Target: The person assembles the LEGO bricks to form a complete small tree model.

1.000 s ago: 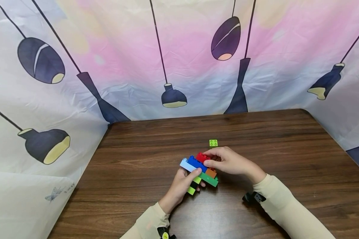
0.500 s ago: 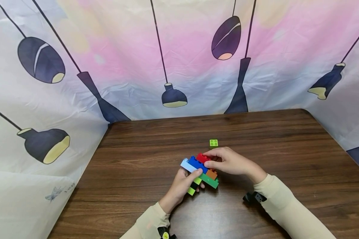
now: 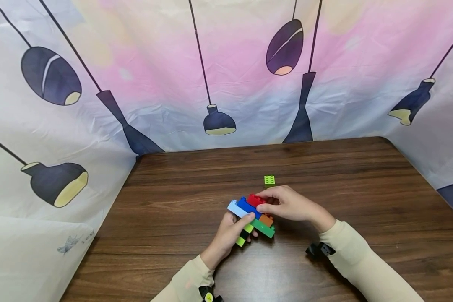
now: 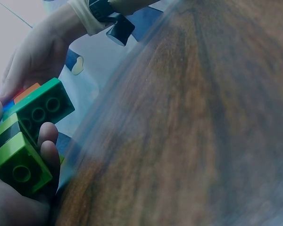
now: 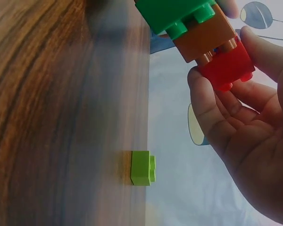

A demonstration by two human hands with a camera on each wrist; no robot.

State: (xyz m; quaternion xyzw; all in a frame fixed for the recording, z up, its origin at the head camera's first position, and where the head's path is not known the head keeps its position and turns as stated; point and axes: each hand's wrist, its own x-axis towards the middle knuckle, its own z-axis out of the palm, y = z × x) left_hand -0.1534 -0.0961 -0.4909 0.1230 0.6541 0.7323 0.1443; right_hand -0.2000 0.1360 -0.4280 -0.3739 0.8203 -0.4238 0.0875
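My left hand (image 3: 228,235) grips a tilted stack of toy building bricks over the table, its thumb across the long light-blue brick (image 3: 237,209) and green brick (image 3: 263,228). Below these, a black brick (image 4: 8,135) sits between two lime bricks, with my left fingers curled round them. A blue brick (image 3: 248,206) and an orange brick (image 5: 205,35) form the layer above. At the top end is a red brick (image 5: 228,66), pinched between the thumb and fingers of my right hand (image 3: 290,203). Its studs face outward in the right wrist view.
A single lime brick (image 3: 269,180) with studs up lies on the brown wooden table (image 3: 181,180), just beyond my right hand. A cloth backdrop (image 3: 154,63) printed with lamps hangs along the table's far edge and sides. Each wrist wears a small black camera.
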